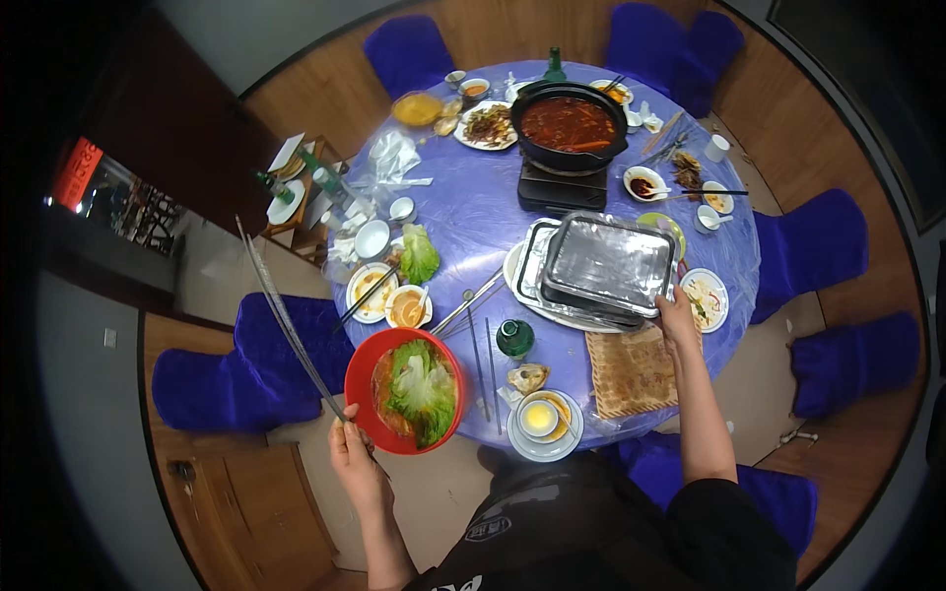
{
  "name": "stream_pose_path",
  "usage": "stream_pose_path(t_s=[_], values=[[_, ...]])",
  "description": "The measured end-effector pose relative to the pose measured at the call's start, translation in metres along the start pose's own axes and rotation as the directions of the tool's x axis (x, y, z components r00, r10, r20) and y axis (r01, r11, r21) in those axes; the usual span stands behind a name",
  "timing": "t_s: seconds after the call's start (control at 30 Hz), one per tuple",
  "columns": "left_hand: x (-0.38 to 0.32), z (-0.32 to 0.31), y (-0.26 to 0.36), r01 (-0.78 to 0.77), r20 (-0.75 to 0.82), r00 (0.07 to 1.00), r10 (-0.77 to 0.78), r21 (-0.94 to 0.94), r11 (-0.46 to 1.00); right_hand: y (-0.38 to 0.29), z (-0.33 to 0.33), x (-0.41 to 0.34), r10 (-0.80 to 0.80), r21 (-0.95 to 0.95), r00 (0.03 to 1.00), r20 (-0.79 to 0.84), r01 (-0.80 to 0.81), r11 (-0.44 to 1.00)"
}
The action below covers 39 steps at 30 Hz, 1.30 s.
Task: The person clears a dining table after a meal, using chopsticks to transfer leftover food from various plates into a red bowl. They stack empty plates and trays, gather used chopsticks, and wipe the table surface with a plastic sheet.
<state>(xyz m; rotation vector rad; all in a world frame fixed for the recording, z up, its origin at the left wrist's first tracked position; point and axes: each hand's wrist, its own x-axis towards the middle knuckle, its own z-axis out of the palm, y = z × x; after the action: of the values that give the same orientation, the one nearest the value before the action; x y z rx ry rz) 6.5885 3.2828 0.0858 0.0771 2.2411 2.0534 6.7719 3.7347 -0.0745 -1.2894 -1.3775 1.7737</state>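
My left hand [355, 451] grips a bundle of thin metal skewers [284, 318] that points up and to the left. Right beside it is a red plastic bucket [355, 369] with lettuce leaves [421, 384] and reddish leftovers inside. My right hand [674, 318] holds the lower right corner of a foil-covered rectangular metal tray [613, 258]. Under that tray lie another foil-lined tray [533, 258] and a white oval plate [511, 266]. Beneath my right forearm is a woven-look rectangular mat or basket [635, 377].
On the plastic-covered round table [473, 192] stand a black pot [569, 159] of red broth on a portable stove [562, 188], a green bottle [515, 337], stacked bowls [543, 417], used plates and chopsticks. Blue-covered chairs [813, 236] surround it; a loaded wooden cart [303, 214] stands left.
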Motion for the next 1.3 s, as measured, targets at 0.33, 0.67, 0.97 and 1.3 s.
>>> stream_pose_path(t_s=[0.33, 0.67, 0.97, 1.3], values=[[-0.012, -0.013, -0.012, 0.27, 0.024, 0.963, -0.27, -0.15, 0.951, 0.051, -0.013, 0.042, -0.525, -0.929, 0.85, 0.047, 0.23, 0.291], [-0.014, -0.08, -0.016, 0.282, -0.082, 0.955, -0.287, -0.061, 0.957, -0.109, 0.123, -0.034, -0.367, -0.32, 0.805, 0.465, 0.54, 0.778], [0.06, -0.165, -0.038, 0.305, 0.08, 0.951, -0.298, -0.094, 0.948, -0.159, 0.202, -0.17, -0.326, -0.367, 0.68, 0.657, 0.666, 0.65], [0.18, -0.289, -0.051, 0.303, 0.278, 0.904, -0.324, 0.118, 0.946, -0.096, 0.315, -0.196, -0.047, -0.561, 0.867, 0.495, 0.361, 0.745]])
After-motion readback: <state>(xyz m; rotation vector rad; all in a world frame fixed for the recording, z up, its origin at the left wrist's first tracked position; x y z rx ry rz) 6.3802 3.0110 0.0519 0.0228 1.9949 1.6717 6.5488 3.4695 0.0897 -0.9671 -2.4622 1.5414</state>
